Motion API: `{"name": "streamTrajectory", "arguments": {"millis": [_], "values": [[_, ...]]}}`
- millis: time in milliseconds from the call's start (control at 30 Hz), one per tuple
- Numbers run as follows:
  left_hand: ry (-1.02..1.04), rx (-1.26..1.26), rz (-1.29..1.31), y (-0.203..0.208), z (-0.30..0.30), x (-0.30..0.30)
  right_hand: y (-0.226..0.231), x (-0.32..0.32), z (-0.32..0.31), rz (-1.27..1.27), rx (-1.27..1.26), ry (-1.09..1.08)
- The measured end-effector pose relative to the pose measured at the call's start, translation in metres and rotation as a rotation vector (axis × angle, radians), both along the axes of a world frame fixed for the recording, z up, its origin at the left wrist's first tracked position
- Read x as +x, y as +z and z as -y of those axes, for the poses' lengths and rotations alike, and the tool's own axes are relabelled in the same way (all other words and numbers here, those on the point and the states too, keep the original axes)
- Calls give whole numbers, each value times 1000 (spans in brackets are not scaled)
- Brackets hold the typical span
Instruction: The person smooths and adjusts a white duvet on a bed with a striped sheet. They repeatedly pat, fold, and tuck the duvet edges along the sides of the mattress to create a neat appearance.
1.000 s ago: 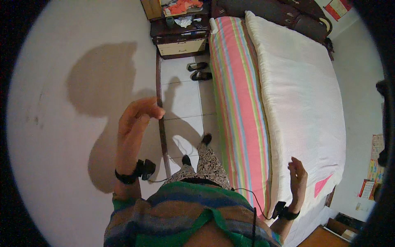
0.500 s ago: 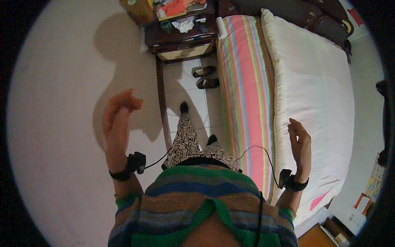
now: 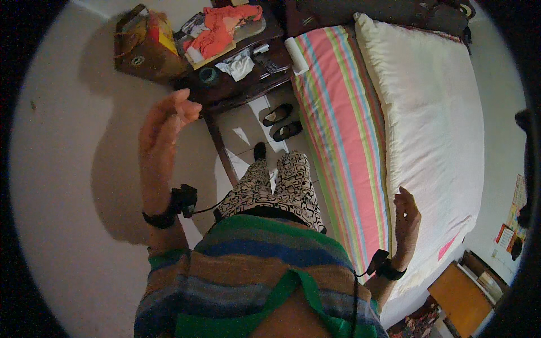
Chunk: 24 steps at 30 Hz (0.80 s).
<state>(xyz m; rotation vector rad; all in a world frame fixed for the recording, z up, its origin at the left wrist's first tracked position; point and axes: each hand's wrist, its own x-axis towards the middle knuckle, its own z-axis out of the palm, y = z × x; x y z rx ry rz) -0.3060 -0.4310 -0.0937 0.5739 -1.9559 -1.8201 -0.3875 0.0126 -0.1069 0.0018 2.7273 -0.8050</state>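
My left hand (image 3: pixel 165 121) is raised, its fingers loosely bent and holding nothing. In the picture its fingertips overlap the near left corner of a dark wooden nightstand (image 3: pixel 217 100). On the right, my right hand (image 3: pixel 407 217) hangs in front of a white quilt (image 3: pixel 437 141) on the bed, fingers loosely curled with a gap between them and nothing held. Each wrist wears a black strap with a small black device and a cable. On the nightstand lie a crumpled white cloth (image 3: pixel 236 67), a dark remote control (image 3: pixel 270 66) and orange-red cloth (image 3: pixel 222 28).
A brown box (image 3: pixel 147 48) stands left of the nightstand. Black shoes (image 3: pixel 287 130) sit on the tiled floor by the bed. A striped pink sheet (image 3: pixel 344 124) covers the bed's left side, with a white roll (image 3: pixel 297 56) at its top. An orange-brown wooden surface (image 3: pixel 461 297) is at lower right.
I have moved toward the nightstand; it, the box and the shoes appear nearer. My left hand is higher in the picture, my right hand lower. My legs have shifted in a step.
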Motion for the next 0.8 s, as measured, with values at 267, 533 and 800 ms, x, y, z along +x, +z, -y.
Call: {"name": "streamTrajectory", "arguments": {"millis": [267, 533, 800], "values": [[-27, -64, 168, -23, 71, -43, -33, -23, 51, 12, 81, -2], [32, -288, 212, -37, 106, -80, -55, -63, 67, -91, -13, 33], [-108, -303, 250, -14, 117, -140, -88, -110, 61, 12, 72, -8]]}}
